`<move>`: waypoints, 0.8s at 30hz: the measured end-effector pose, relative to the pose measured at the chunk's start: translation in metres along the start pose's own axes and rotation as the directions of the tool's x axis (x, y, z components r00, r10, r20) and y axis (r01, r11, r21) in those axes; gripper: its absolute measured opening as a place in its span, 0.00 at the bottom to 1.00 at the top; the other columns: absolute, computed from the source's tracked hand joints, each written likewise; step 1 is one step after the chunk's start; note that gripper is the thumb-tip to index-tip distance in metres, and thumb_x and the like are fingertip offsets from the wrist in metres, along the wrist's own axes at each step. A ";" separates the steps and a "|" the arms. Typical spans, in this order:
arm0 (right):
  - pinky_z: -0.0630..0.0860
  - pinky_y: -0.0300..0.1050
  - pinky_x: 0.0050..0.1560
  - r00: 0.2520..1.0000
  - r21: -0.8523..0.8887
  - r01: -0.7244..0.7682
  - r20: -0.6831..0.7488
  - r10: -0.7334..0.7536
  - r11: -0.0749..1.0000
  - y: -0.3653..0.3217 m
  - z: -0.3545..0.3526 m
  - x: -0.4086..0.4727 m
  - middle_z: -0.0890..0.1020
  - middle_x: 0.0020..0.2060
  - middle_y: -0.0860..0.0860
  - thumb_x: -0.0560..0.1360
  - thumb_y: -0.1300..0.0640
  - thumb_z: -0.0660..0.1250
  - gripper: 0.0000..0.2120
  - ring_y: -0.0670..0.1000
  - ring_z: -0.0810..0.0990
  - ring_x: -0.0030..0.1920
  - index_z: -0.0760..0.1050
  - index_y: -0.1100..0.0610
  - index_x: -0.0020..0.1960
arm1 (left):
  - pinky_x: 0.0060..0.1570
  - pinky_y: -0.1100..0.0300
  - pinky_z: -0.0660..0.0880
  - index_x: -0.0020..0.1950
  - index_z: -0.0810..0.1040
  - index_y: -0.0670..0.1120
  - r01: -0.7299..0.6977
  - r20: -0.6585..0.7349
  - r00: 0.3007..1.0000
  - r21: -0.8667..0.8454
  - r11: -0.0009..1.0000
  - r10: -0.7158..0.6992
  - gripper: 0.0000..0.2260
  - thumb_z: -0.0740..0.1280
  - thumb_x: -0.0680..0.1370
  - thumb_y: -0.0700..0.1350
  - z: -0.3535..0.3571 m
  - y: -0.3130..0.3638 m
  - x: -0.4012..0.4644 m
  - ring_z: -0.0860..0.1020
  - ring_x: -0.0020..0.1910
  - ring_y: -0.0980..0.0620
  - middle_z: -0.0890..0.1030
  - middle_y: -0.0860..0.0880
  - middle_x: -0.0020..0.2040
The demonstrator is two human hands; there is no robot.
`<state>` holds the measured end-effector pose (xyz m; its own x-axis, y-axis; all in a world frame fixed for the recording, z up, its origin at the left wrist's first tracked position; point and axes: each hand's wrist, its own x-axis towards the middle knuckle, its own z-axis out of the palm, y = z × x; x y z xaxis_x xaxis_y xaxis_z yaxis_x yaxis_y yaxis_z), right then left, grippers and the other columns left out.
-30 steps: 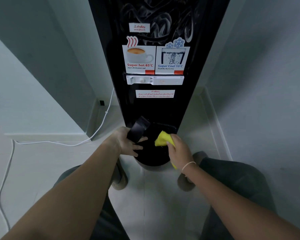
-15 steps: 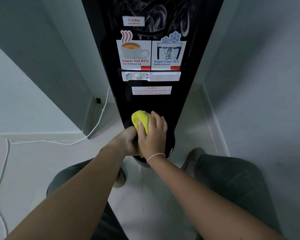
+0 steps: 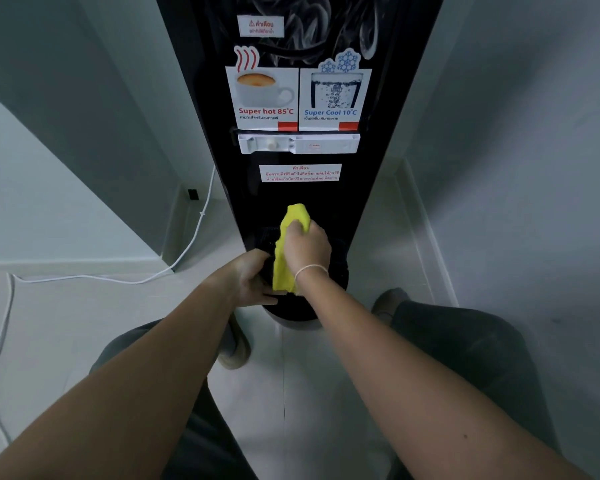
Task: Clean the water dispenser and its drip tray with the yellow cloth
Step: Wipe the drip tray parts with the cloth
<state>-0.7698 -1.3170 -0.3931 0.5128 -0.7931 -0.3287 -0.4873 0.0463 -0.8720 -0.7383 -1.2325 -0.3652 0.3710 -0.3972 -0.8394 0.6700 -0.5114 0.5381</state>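
Note:
A tall black water dispenser (image 3: 298, 188) stands against the wall, with hot and cool stickers and a white tap bar (image 3: 298, 144) on its front. At its foot sits the black drip tray (image 3: 302, 306). My left hand (image 3: 253, 277) grips a black part of the tray at its left side. My right hand (image 3: 305, 249) holds the yellow cloth (image 3: 284, 251) bunched in its fingers and presses it against the black part over the tray. The cloth hangs down between my two hands and hides most of that part.
A white power cable (image 3: 191, 244) runs from a wall socket (image 3: 192, 194) across the pale tiled floor to the left. Grey walls close in on both sides. My knees and shoes (image 3: 387, 303) flank the dispenser's base.
My right hand brought the cloth from the tray's right side up over the black part that my left hand grips, then shifted it slightly right and higher.

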 end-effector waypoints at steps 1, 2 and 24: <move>0.75 0.52 0.58 0.996 0.006 -0.081 0.030 0.081 0.997 0.002 -0.003 0.011 0.79 0.55 0.58 0.74 0.52 0.55 0.17 0.60 0.77 0.55 0.76 0.59 0.55 | 0.69 0.47 0.62 0.62 0.73 0.42 0.027 0.014 1.000 0.027 0.999 -0.027 0.16 0.51 0.80 0.44 -0.002 -0.003 0.000 0.70 0.68 0.39 0.76 0.40 0.63; 0.74 0.53 0.60 0.989 -0.005 -0.142 0.046 0.142 0.990 0.004 -0.007 0.020 0.78 0.58 0.58 0.74 0.50 0.55 0.19 0.61 0.77 0.57 0.75 0.58 0.58 | 0.69 0.48 0.62 0.61 0.73 0.43 0.047 0.036 0.998 0.069 0.997 -0.050 0.16 0.51 0.80 0.44 -0.005 -0.004 0.001 0.70 0.67 0.40 0.79 0.41 0.59; 0.64 0.40 0.32 0.870 -0.070 -0.428 0.236 0.432 0.901 0.034 -0.043 0.090 0.69 0.22 0.53 0.78 0.62 0.57 0.24 0.50 0.64 0.29 0.66 0.57 0.22 | 0.50 0.51 0.80 0.57 0.77 0.35 0.074 0.217 0.967 0.268 0.960 -0.136 0.21 0.46 0.79 0.36 -0.071 0.005 0.007 0.84 0.46 0.42 0.85 0.38 0.46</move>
<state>-0.7706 -1.4127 -0.4367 0.4023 -0.5272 -0.7485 -0.7083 0.3389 -0.6193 -0.6871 -1.1839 -0.3742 0.1280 -0.4803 -0.8677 0.4985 -0.7253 0.4749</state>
